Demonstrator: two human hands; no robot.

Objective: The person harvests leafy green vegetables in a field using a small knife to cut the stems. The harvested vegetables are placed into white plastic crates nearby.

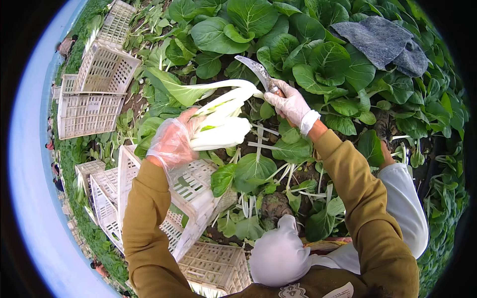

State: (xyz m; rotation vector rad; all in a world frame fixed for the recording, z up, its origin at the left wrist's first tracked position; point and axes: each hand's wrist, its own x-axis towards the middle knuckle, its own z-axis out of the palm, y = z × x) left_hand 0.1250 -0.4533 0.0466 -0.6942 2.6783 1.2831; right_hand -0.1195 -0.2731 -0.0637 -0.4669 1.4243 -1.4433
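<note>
My left hand [177, 139], in a loose clear plastic glove, grips a cut head of bok choy [223, 126] with thick white stalks and green leaves. Its base points right, towards my other hand. My right hand [290, 104], in a thin whitish glove, is closed on the wooden handle of a curved harvesting knife [257, 70]. The blade points up and left, just above the base of the bok choy, and one outer stalk bends over beside it. Below both hands, loose leaves and stalks [257, 167] lie on the soil.
White plastic crates [186, 208] stand at lower left, with further crates [93, 111] at upper left. Growing bok choy [316, 56] fills the upper right, and a grey cloth [376, 41] lies on it. My covered knees [279, 253] are close below. Several people are far off at left.
</note>
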